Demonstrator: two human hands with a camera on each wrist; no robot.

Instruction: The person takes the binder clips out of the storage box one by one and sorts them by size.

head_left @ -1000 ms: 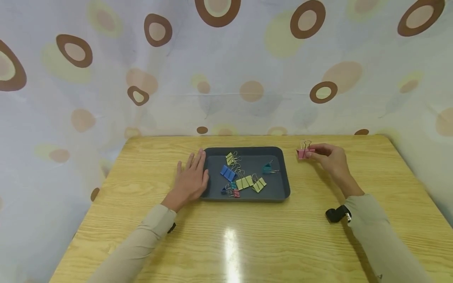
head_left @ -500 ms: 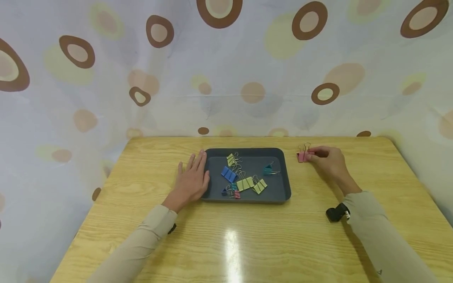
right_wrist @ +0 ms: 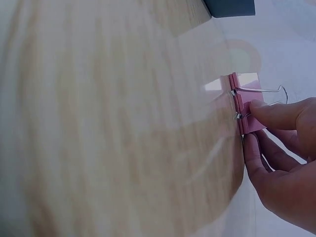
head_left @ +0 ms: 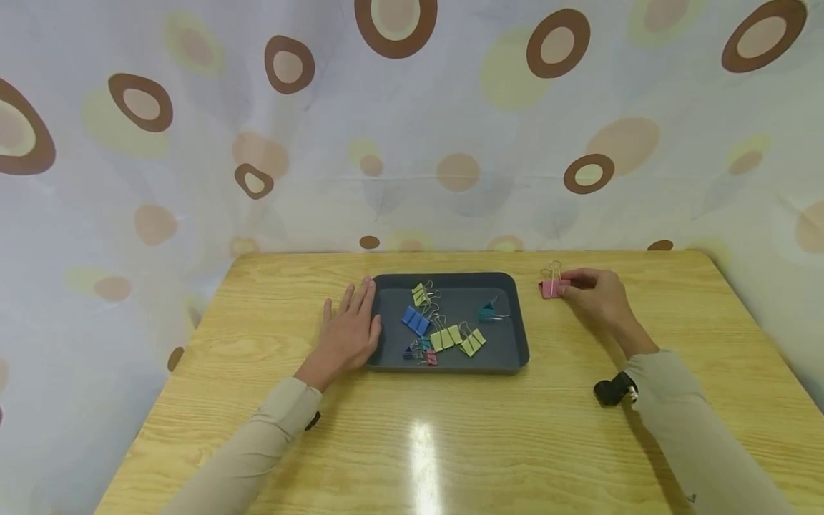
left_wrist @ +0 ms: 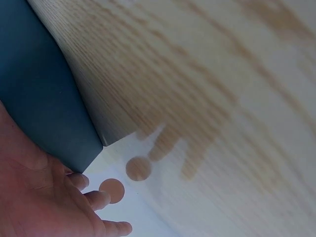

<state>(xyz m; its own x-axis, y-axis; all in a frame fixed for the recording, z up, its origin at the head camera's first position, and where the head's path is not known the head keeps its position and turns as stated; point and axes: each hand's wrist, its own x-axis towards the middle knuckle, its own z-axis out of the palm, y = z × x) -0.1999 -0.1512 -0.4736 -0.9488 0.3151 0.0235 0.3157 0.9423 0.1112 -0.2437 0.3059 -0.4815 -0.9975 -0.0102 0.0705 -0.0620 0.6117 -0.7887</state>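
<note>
A pink binder clip [head_left: 550, 287] [right_wrist: 248, 103] stands on the wooden table [head_left: 450, 443] to the right of a dark tray [head_left: 515, 343]. My right hand [head_left: 595, 292] pinches its body, fingertips [right_wrist: 261, 116] on the pink side, wire handles pointing up. My left hand [head_left: 350, 329] lies flat on the table against the tray's left rim [left_wrist: 44, 98], fingers straight. Inside the tray lie several binder clips: yellow-green ones [head_left: 445, 335], a blue one [head_left: 415, 319], a teal one [head_left: 486, 310] and small ones at the front.
A patterned curtain [head_left: 412, 121] hangs behind the table's far edge and round its sides. A black wrist camera [head_left: 611, 390] sits on my right sleeve. Bare wood lies in front of the tray and to its far right.
The right hand has lowered the pink clip slightly onto the table beside the tray. The left hand has stayed flat at the tray's left rim.
</note>
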